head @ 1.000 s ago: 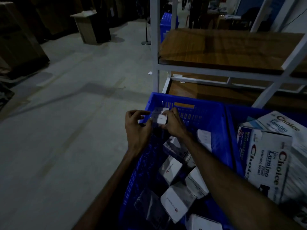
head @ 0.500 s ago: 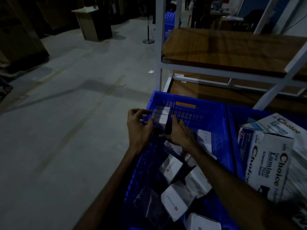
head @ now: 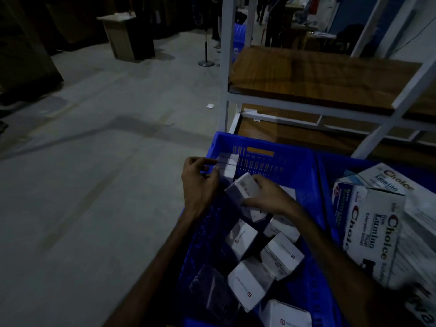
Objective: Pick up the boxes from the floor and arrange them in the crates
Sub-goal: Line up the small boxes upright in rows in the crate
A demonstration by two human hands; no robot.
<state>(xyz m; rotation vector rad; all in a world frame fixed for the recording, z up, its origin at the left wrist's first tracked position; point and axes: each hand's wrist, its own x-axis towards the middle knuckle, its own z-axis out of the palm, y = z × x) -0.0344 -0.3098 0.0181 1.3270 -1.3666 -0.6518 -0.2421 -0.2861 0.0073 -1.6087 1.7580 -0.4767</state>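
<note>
Loose white boxes [head: 250, 287] lie in blue crate [head: 304, 166]; right hand [head: 271, 197] fingers curled round a tilted box [head: 243, 188], left hand [head: 198, 185] fingers pinching upright box [head: 227, 167] at crate's far-left corner, wooden shelf [head: 318, 76] beyond.

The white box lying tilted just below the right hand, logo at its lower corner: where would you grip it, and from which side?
Judging by its pose, take the white box from above, across its two long edges. Its broad face is up and tilted, the left long edge is exposed against the blue crate interior, and other boxes crowd its right and lower ends, so an end grip looks harder.
</note>
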